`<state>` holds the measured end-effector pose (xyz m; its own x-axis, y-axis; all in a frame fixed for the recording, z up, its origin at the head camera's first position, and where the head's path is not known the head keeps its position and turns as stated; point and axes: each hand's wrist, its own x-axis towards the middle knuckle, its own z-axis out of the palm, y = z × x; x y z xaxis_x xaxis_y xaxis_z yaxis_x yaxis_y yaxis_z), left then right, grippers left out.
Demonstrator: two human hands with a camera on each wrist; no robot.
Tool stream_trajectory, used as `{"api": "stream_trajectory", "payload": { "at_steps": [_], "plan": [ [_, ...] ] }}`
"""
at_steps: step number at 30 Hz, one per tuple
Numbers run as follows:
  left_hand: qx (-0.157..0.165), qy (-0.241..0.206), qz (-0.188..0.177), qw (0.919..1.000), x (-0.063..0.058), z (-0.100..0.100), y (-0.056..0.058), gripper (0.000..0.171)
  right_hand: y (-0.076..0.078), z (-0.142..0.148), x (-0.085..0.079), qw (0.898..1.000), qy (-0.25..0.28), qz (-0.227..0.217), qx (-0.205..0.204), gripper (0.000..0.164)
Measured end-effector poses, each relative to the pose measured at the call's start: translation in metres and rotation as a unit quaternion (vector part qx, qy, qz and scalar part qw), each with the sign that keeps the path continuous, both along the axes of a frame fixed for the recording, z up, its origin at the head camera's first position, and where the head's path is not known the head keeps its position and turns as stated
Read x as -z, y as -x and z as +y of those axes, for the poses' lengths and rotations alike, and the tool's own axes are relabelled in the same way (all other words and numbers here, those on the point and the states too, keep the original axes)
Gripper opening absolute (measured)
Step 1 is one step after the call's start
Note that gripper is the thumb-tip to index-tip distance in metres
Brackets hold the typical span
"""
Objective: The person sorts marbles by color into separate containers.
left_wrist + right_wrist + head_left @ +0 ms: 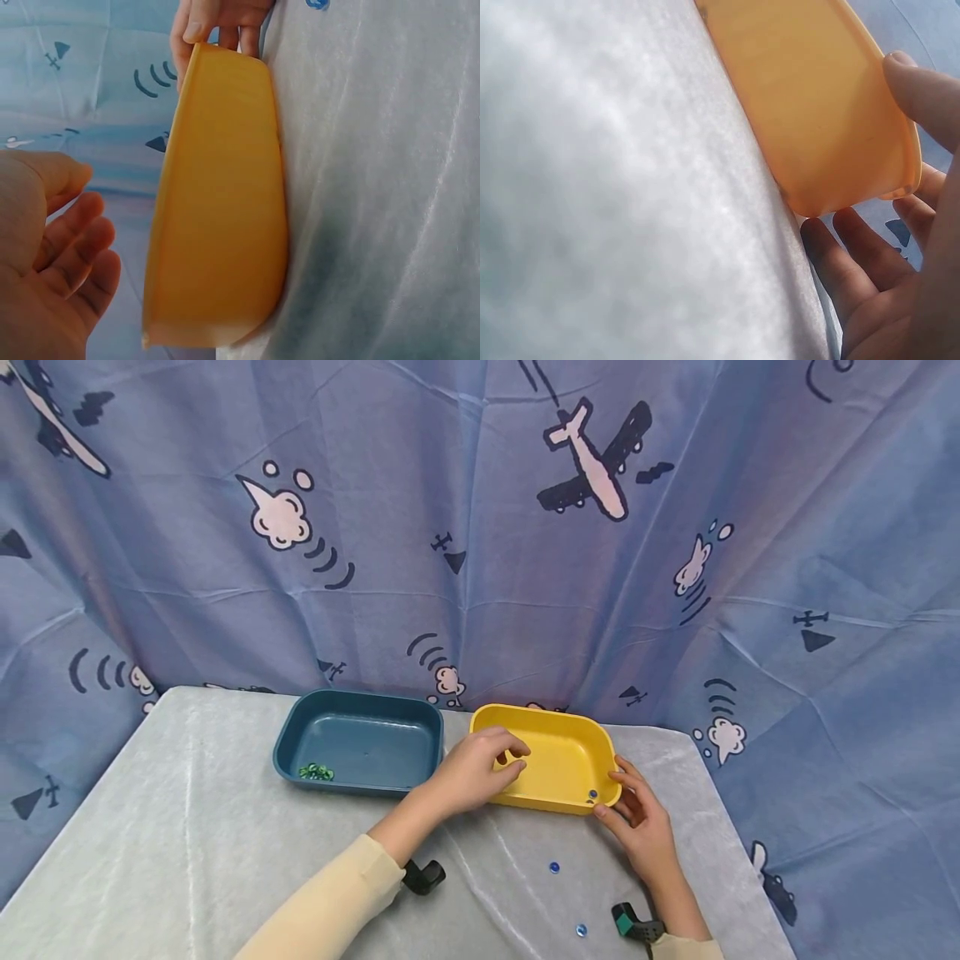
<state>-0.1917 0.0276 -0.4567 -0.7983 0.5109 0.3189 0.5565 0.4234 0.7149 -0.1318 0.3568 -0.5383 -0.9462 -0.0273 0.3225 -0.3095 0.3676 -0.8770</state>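
Note:
A yellow plastic tray [551, 714] stands on the cloth at the right. My right hand [643, 831] grips its right end, the thumb at the rim and the other fingers round the corner, also seen in the right wrist view on the tray wall [810, 105]. Over the tray's left end hovers my left hand [480, 768], fingers loosely curled, nothing between them; the left wrist view shows this hand [56, 247] apart from the tray [217, 195]. Inside the yellow tray, near its front right corner, lies a small blue glass bead [592, 793].
Left of the yellow tray stands a dark teal tray [360, 697], with several green glass beads [317, 772] in its front left corner. Two blue beads lie on the white cloth, one bead [554, 867] farther back, another bead [581, 930] nearer. A patterned blue curtain [375, 527] hangs behind.

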Motion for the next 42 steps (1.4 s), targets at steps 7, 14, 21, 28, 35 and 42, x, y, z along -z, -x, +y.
{"api": "stream_trajectory", "payload": {
  "at_steps": [7, 14, 21, 28, 35, 42],
  "plan": [
    [0.015, -0.013, 0.012, 0.9997, -0.005, 0.0, -0.008, 0.018, -0.001, 0.001, 0.001, 1.0, -0.003, -0.001, 0.0, 0.054],
    [0.029, -0.016, 0.009, 0.9994, -0.006, 0.002, -0.023, 0.016, -0.001, 0.0, 0.0, 1.0, 0.001, -0.01, 0.006, 0.055],
    [0.059, -0.026, 0.029, 0.9975, -0.01, 0.011, -0.038, 0.016, -0.002, 0.0, 0.0, 1.0, -0.008, -0.018, 0.017, 0.055],
    [0.1, -0.043, 0.053, 0.9927, -0.015, 0.024, -0.055, 0.015, -0.002, 0.001, 0.0, 1.0, -0.01, -0.006, 0.01, 0.055],
    [0.134, -0.016, 0.047, 0.9897, -0.01, 0.035, -0.07, 0.018, -0.001, 0.0, 0.0, 1.0, -0.011, 0.004, 0.001, 0.055],
    [0.149, -0.008, 0.034, 0.9882, 0.002, 0.045, -0.08, 0.018, -0.001, 0.001, -0.002, 1.0, -0.001, 0.003, -0.01, 0.057]
  ]
}}
